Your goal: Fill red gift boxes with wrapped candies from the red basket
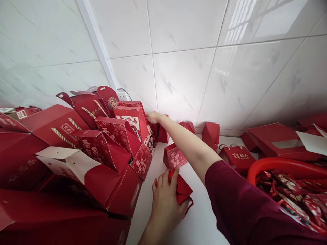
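Near the front of the white tabletop, my left hand is closed around a small red gift box. A dark red cord hangs from the box's lower right side. My right arm stretches across to the back, where my right hand is beside an upright red gift box with a white label. Its fingertips are too small and partly hidden to show whether they grip anything. Between my hands stands a red box with a pink patterned front.
Red gift boxes, some with rope handles, crowd the left side. A red basin of shiny wrapped packets is at the right. Behind it lie a handled red box and larger cartons. A tiled wall closes the back.
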{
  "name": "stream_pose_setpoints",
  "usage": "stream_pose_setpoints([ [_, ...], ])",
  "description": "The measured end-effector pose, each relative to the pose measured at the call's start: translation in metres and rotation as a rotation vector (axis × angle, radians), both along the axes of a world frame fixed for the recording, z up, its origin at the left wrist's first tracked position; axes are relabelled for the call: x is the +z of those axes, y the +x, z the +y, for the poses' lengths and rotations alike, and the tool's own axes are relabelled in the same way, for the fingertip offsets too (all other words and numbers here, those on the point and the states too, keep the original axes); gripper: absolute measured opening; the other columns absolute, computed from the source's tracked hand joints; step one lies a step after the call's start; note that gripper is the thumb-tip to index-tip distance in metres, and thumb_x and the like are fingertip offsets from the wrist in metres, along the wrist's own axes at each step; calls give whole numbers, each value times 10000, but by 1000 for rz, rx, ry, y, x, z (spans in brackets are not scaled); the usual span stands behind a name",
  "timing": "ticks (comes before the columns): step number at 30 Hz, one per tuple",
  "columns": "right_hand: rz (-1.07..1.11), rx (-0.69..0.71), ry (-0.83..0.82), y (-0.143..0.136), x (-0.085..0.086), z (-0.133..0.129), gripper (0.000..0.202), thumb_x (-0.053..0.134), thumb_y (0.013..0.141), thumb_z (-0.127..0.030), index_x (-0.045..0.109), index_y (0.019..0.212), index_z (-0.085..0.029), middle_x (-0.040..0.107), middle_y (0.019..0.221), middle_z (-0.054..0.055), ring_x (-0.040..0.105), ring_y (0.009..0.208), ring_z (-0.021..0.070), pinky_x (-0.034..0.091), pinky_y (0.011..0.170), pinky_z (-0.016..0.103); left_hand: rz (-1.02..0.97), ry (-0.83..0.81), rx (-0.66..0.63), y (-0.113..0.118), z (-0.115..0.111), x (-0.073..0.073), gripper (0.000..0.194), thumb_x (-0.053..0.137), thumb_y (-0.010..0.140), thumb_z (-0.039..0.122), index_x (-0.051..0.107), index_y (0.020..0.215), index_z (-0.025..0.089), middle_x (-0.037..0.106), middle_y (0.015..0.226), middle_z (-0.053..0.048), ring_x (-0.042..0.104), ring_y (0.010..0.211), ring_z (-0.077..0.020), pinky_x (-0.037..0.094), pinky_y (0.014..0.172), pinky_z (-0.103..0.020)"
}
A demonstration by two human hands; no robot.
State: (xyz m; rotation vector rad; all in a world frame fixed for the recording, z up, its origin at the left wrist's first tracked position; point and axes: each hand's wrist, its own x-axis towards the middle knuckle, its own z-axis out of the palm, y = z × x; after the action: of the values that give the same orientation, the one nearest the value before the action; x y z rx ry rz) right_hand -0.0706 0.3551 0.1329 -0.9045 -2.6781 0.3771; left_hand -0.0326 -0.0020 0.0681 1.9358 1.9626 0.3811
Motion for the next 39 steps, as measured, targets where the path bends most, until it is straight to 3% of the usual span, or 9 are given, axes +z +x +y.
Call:
stream_pose_setpoints([
  [6, 69, 22, 10, -7, -3, -4, 374, 571, 817, -180, 623, 1187, -163, 679, 1204, 87, 640, 1030, 220, 491, 927, 300, -10, 1, 3, -1, -1, 0, 836, 637, 740, 447, 327, 1507, 327, 423, 1462, -88, 390, 1300, -326, 268, 1091, -507],
  [11, 106, -70, 40, -10, -4, -5, 287, 559, 855, -249, 641, 1110, -145, 636, 1244, 157, 592, 1127, 309, 427, 1008, 477, -17, -1, -1, -1, -1, -1, 861, 665, 718, 430, 332, 1505, 327, 427, 1456, -93, 395, 1288, -333, 263, 1096, -509],
  [16, 91, -8, -45, -10, -9, -3, 239, 558, 823, -156, 709, 996, -223, 710, 1149, 68, 599, 1146, 303, 312, 1101, 545, -21, 0, -19, -1, -2, -2, 854, 663, 726, 452, 334, 1504, 325, 428, 1455, -97, 397, 1288, -342, 272, 1093, -509],
  [22, 245, 12, -134, 8, 5, -10, 459, 427, 842, -59, 669, 1206, -202, 669, 1263, 22, 596, 1166, 188, 399, 1082, 346, 5, 13, -19, -1, -2, -3, 820, 627, 755, 485, 340, 1505, 317, 417, 1465, -102, 397, 1289, -348, 272, 1084, -519],
  [27, 390, -98, -152, 55, 32, -24, 460, 387, 871, -47, 609, 1271, -96, 596, 1362, 90, 533, 1256, 172, 365, 1111, 320, 12, 5, -22, 0, -1, -3, 855, 642, 727, 432, 325, 1512, 313, 414, 1469, -104, 385, 1305, -342, 260, 1090, -522],
  [31, 423, -118, -233, 123, 42, -65, 362, 468, 941, -221, 618, 1252, -114, 619, 1321, 105, 584, 1194, 199, 426, 1052, 354, 13, 5, -30, 0, -3, 0, 860, 637, 730, 423, 314, 1518, 305, 411, 1472, -106, 380, 1312, -334, 271, 1085, -506],
  [33, 442, -98, -340, 162, 34, -96, 342, 528, 938, -349, 659, 1199, -170, 646, 1277, 89, 601, 1155, 225, 439, 1031, 385, 17, 19, -35, 0, -4, 0, 842, 625, 744, 424, 313, 1517, 305, 409, 1473, -105, 373, 1320, -330, 279, 1082, -493],
  [35, 467, -197, -368, 194, 17, -126, 384, 609, 884, -458, 680, 1169, -210, 666, 1228, 91, 621, 1086, 252, 456, 998, 410, 26, 40, -43, 0, -5, 0, 823, 610, 759, 417, 309, 1517, 307, 409, 1472, -101, 370, 1325, -322, 289, 1076, -483],
  [39, 669, -322, -338, 221, -35, -167, 467, 677, 814, -507, 635, 1222, -283, 643, 1264, 59, 646, 986, 240, 506, 919, 404, 54, 93, -54, 0, -5, -3, 809, 595, 772, 390, 294, 1519, 311, 419, 1459, -93, 383, 1316, -310, 303, 1067, -480],
])
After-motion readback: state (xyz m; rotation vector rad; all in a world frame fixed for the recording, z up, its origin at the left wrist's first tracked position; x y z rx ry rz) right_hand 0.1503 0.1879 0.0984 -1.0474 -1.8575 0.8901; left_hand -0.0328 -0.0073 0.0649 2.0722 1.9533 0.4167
